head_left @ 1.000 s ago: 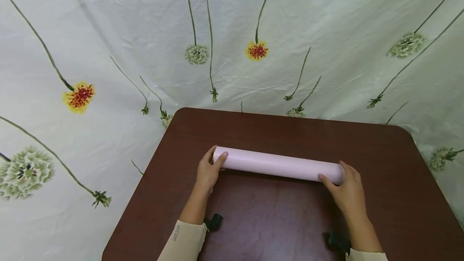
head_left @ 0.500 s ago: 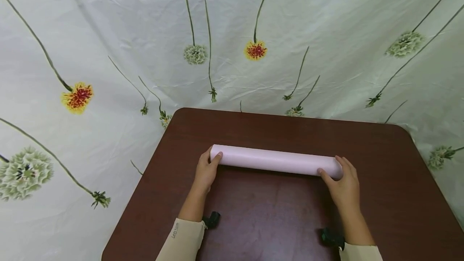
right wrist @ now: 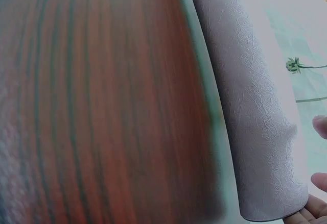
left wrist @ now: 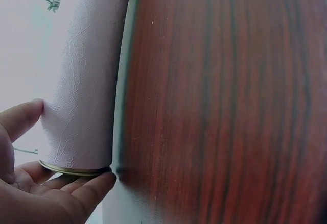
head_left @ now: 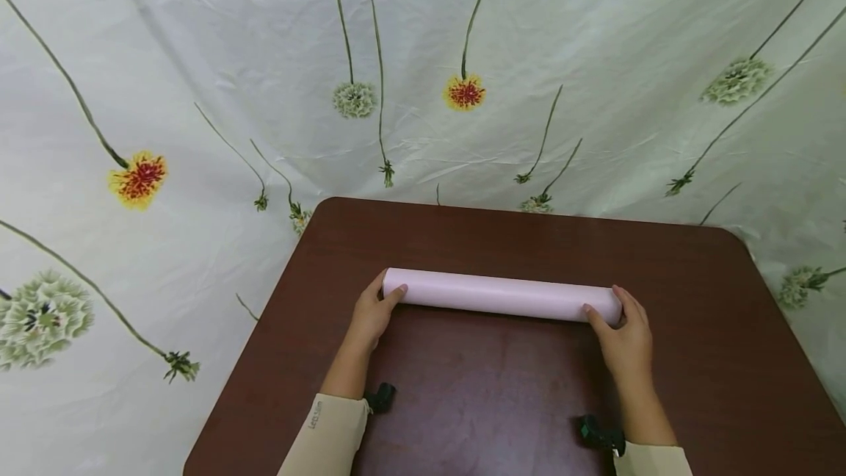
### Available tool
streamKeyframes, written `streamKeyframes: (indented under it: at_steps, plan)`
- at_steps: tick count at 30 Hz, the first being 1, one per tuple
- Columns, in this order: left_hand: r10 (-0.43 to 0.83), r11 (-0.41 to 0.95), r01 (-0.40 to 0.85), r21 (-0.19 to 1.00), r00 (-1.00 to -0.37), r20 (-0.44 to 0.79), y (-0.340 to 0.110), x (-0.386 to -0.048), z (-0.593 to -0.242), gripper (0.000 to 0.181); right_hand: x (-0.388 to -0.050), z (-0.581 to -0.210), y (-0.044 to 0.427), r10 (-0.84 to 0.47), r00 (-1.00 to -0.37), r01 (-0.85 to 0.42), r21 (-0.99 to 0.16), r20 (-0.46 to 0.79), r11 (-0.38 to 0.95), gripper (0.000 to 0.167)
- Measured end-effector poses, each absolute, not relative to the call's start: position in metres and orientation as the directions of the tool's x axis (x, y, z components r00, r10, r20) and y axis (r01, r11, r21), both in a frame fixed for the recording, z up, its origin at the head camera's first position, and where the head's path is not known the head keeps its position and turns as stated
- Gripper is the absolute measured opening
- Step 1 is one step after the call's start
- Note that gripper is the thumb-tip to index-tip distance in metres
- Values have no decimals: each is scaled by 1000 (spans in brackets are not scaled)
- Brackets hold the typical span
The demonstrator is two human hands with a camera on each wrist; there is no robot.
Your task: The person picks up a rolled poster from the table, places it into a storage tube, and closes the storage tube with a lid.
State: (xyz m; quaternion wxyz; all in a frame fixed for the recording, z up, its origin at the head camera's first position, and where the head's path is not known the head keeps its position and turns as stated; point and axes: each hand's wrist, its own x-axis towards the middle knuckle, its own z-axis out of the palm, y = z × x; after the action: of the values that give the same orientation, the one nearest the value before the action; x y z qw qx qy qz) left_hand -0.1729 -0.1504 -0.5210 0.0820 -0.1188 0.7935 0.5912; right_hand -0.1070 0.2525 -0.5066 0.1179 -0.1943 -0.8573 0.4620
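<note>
A long pale pink tube (head_left: 496,294) with finely creased covering lies crosswise on the brown table (head_left: 489,395). My left hand (head_left: 373,311) grips its left end, thumb on the near side and fingers around the end. In the left wrist view, a thin metal rim (left wrist: 76,172) edges that end, with fingers (left wrist: 94,191) under it. My right hand (head_left: 628,340) holds the right end in the same way, thumb on the near side. In the right wrist view, only some fingertips (right wrist: 306,216) show by the tube's lower end.
A white cloth (head_left: 423,35) printed with flowers hangs behind and left of the table. Dark wrist cameras (head_left: 598,432) sit on both wrists, close above the tabletop. The table's rounded far corners lie beyond the tube.
The tube's right end has shifted slightly left and away, so it lies a little more level across the view. Both hands keep hold of its ends, and the right arm has moved slightly left.
</note>
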Motion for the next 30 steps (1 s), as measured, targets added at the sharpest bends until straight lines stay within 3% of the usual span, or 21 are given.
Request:
streamKeyframes:
  at_steps: [10,20,30]
  plan:
    - [-94,332,-267,905,-964,-250,-150,-173,-523,73,-107,-510,254,440,-898,251,-845,-20,472,71]
    - [-104,203,-244,948,-968,-227,-152,-175,-528,76,-107,-515,256,422,-904,302,-806,-72,509,73]
    - [-108,190,-252,949,-966,-235,-153,-175,-529,76,-106,-517,257,418,-903,320,-805,-100,499,73]
